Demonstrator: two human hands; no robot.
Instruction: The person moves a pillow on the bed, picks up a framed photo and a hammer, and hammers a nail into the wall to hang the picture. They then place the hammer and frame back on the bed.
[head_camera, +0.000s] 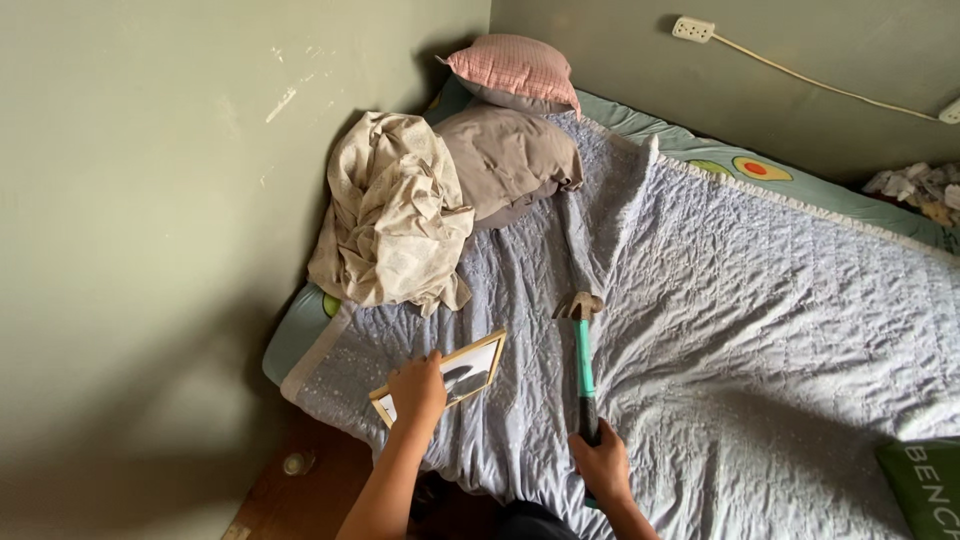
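one person is standing at the foot of a bed (760, 330), and two bare hands are showing at the bottom of the view. the left hand (418, 390) is resting on one small picture frame (462, 372), fingers together and curled over its near edge; the frame is lying flat on the quilt near the bed's left edge, its light wooden border tilted and a dark shape showing under the glass. the right hand (600, 462) is wrapping its fingers tight around the dark grip of one hammer (583, 350). the hammer's green handle is pointing away from the person, and its metal head is sitting just above the quilt, right of the frame and apart from it.

one pale blue quilt (700, 300) is covering most of the bed, wrinkled, with one fold running up its middle. two pillows are lying at the far corner: one pink checked pillow (515, 68) leaning on the wall and one grey pillow (505, 160) in front of it. one crumpled cream sheet (395, 215) is piled beside the grey pillow, touching it. one white power strip (693, 29) is hanging on the far wall with one cord trailing to the right. one dark green cushion (925, 485) is lying at the lower right corner.
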